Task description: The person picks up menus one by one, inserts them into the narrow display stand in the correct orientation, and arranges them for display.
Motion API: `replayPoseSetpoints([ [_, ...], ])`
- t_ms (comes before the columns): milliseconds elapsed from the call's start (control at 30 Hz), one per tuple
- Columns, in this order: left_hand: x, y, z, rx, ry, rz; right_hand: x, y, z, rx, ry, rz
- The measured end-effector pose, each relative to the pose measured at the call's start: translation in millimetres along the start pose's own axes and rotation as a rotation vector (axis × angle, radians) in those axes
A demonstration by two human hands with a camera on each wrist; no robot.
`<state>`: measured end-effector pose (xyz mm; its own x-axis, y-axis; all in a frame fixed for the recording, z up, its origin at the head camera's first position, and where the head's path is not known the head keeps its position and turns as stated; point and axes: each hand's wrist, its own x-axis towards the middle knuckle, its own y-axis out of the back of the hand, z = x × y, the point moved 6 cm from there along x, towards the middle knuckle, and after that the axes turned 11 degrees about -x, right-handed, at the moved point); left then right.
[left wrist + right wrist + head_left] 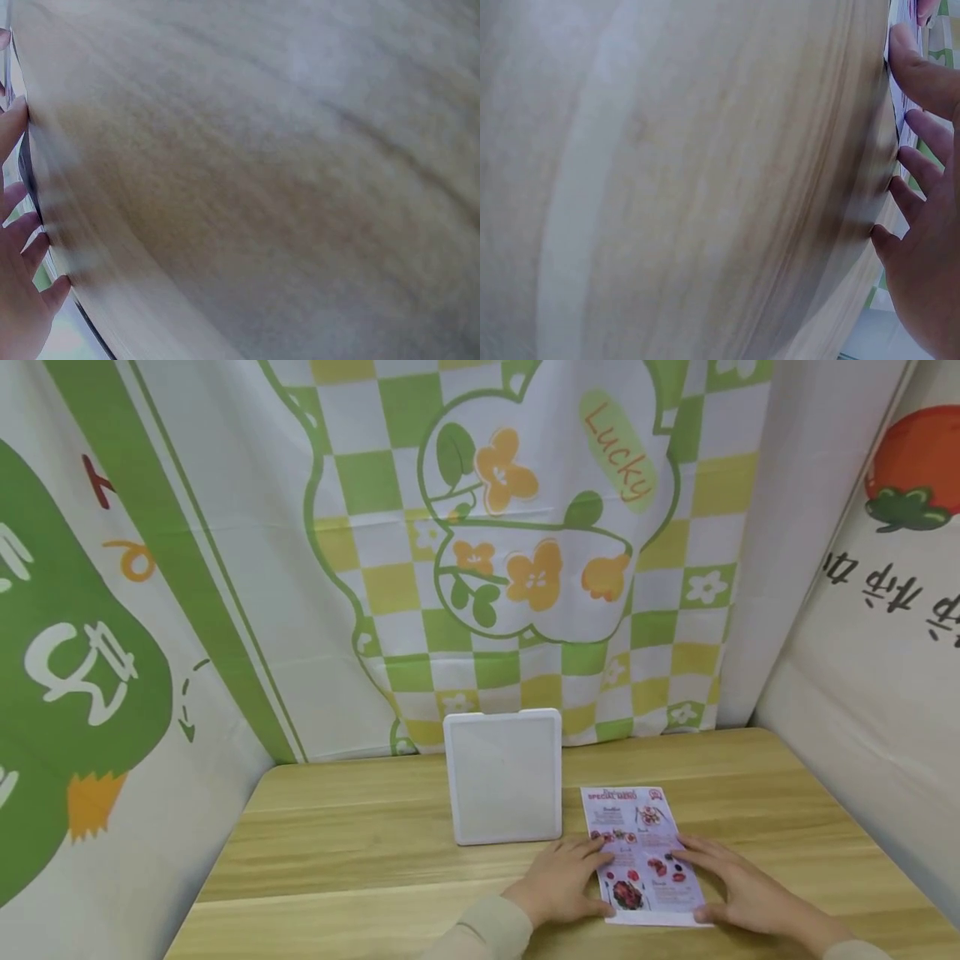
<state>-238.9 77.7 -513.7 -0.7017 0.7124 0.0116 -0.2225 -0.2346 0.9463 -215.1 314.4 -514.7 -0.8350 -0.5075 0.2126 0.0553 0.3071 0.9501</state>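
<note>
Left hand: the left hand (558,881) is lying flat on the left edge of the menu leaflet (643,858), fingers stretched out and resting on the paper, nothing gripped.
Left hand, wrist view: the fingertips (22,229) are showing at the left border of a blurred picture, spread and straight against the surface.
Right hand: the right hand (738,883) is lying flat on the right edge of the same leaflet, fingers extended, thumb near the lower right corner, nothing gripped.
Right hand, wrist view: the fingers (922,169) are pressing down beside the sheet's edge; the picture is blurred and the print cannot be read.
Menu leaflet: it is lying face up on the desk (360,852), right of centre and near the front edge, between the two hands; it is printed in red and white with food photographs and a red heading.
White panel: a white rectangular panel (503,777) is standing upright on the desk, just beside the leaflet's upper left corner and behind the left hand.
Surroundings: a green and yellow checked cloth (525,552) with flowers is hanging behind the desk; printed cloths are also covering both sides.
</note>
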Motion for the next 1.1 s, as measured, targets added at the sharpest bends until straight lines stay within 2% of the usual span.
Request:
replayPoseSetpoints([
  [367,-0.9,-3.8,-1.0,-0.020,0.023,-0.028,0,-2,0,-0.012,-0.019,-0.019],
  [600,1.1,-1.4,-0.5,-0.014,0.024,0.012,1,2,-2,-0.028,-0.020,0.028],
  [1100,3.4,-1.7,0.1,0.001,0.017,0.080,2,7,-5,-0.060,-0.176,0.144],
])
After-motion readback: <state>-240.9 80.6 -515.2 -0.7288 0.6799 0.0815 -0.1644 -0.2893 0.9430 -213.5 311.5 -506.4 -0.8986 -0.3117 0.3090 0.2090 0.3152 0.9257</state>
